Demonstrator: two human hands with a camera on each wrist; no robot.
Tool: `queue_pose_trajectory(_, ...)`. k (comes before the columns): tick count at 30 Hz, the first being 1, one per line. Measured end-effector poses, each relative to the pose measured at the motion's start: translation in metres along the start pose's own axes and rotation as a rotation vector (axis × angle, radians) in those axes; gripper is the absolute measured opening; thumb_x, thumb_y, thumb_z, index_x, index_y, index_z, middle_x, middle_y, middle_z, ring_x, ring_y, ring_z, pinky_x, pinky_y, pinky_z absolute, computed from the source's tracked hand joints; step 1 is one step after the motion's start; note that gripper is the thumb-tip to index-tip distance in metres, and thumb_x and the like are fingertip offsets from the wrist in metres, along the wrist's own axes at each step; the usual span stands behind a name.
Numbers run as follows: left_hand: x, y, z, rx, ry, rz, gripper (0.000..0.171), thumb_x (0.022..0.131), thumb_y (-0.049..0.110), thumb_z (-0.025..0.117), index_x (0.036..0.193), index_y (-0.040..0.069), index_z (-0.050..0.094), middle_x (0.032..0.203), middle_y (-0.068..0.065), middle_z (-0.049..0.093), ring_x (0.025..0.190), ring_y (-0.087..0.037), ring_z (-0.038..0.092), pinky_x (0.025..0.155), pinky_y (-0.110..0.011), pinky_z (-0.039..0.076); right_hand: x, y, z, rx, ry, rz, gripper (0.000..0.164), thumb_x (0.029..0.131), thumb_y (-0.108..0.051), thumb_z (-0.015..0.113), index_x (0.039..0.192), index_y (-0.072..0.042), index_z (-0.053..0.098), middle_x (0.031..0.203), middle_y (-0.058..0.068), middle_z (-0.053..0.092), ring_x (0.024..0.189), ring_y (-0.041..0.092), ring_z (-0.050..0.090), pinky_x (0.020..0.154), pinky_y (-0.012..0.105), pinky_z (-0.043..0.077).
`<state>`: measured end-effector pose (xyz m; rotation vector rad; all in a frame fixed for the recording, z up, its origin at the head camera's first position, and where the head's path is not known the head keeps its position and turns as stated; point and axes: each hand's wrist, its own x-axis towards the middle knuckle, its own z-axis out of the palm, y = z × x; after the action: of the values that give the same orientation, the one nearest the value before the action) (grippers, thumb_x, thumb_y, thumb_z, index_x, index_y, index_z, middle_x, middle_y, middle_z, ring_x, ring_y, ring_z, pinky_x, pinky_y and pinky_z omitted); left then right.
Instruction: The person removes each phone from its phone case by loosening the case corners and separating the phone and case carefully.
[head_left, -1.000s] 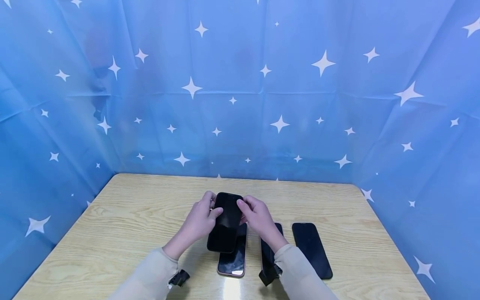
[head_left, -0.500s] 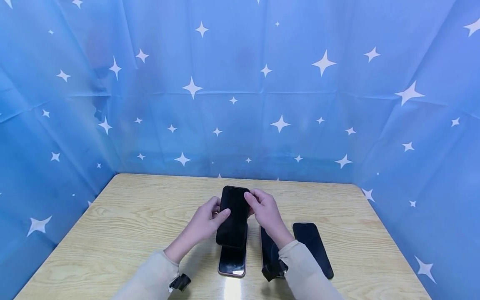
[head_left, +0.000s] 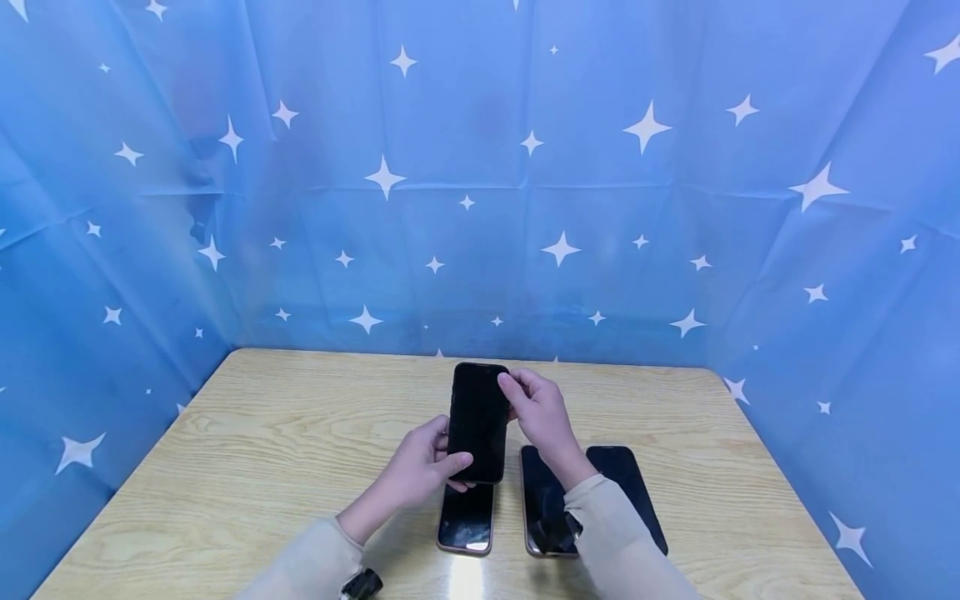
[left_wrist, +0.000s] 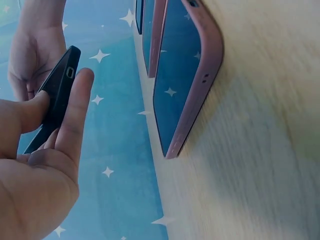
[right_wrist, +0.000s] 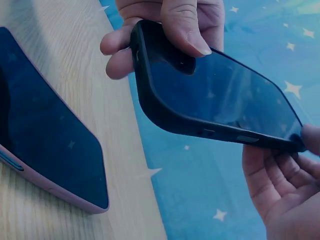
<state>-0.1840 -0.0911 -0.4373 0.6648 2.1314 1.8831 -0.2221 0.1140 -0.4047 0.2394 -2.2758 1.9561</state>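
My left fingers (head_left: 455,464) have just slid down to pinch the lower end of the black phone (head_left: 477,421), my right fingers (head_left: 512,388) gripping its upper edge, so it's raised farther forward between them, apparently being handled rather than set on the tabletop (head_left: 300,417).

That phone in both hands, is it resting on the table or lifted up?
Lifted: the left wrist view shows blue backdrop between the held phone and the table.
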Motion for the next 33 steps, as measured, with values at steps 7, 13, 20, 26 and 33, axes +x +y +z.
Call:
queue_pose_trajectory(7,0.0004,-0.0018,0.0066,-0.021,0.026,0.011,0.031,0.098,-0.007,0.063,0.127,-0.013,0.051,0.108,-0.034,0.071,0.084,-0.043,0.075,0.066,-0.040,0.065,0.0019,0.0044,0.0017,0.078,0.040,0.053,0.032,0.104,-0.028,0.065,0.098,0.002,0.069,0.074,0.000,0.062,0.070,0.015,0.060,0.068,0.026,0.057)
queue_pose_trajectory(13,0.0000,-0.0011,0.0091,-0.031,0.033,0.000,0.031,0.098,-0.007,0.062,0.127,-0.012,0.051,0.107,-0.033,0.071,0.084,-0.042,0.076,0.067,-0.040,0.065,0.0008,0.0049,0.0030,0.164,0.081,0.063,0.030,0.104,-0.022,0.064,0.101,0.006,0.072,0.074,0.000,0.062,0.066,0.013,0.061,0.064,0.026,0.058)
queue_pose_trajectory(20,-0.0002,0.0000,0.0102,-0.031,0.030,-0.003,0.029,0.098,-0.010,0.061,0.125,-0.013,0.051,0.106,-0.033,0.071,0.080,-0.044,0.075,0.066,-0.038,0.065,0.0003,0.0047,0.0064,0.204,0.133,0.063,0.032,0.104,-0.016,0.063,0.098,0.014,0.070,0.069,-0.003,0.061,0.059,0.011,0.058,0.059,0.023,0.053)
queue_pose_trajectory(26,0.0001,0.0019,0.0106,-0.023,0.018,-0.002,0.028,0.098,-0.010,0.060,0.125,-0.013,0.052,0.103,-0.032,0.072,0.074,-0.045,0.074,0.065,-0.038,0.065,-0.0006,0.0051,0.0062,0.248,0.138,0.048,0.036,0.106,-0.013,0.060,0.088,0.018,0.061,0.065,-0.002,0.053,0.057,0.011,0.052,0.057,0.023,0.048)
queue_pose_trajectory(33,0.0004,0.0040,0.0109,-0.024,0.026,-0.011,0.025,0.098,-0.011,0.059,0.122,-0.014,0.053,0.102,-0.032,0.072,0.072,-0.043,0.074,0.064,-0.038,0.065,-0.0006,0.0063,0.0040,0.241,0.108,0.046,0.034,0.106,-0.014,0.059,0.086,0.013,0.064,0.068,-0.001,0.054,0.060,0.012,0.053,0.059,0.023,0.049)
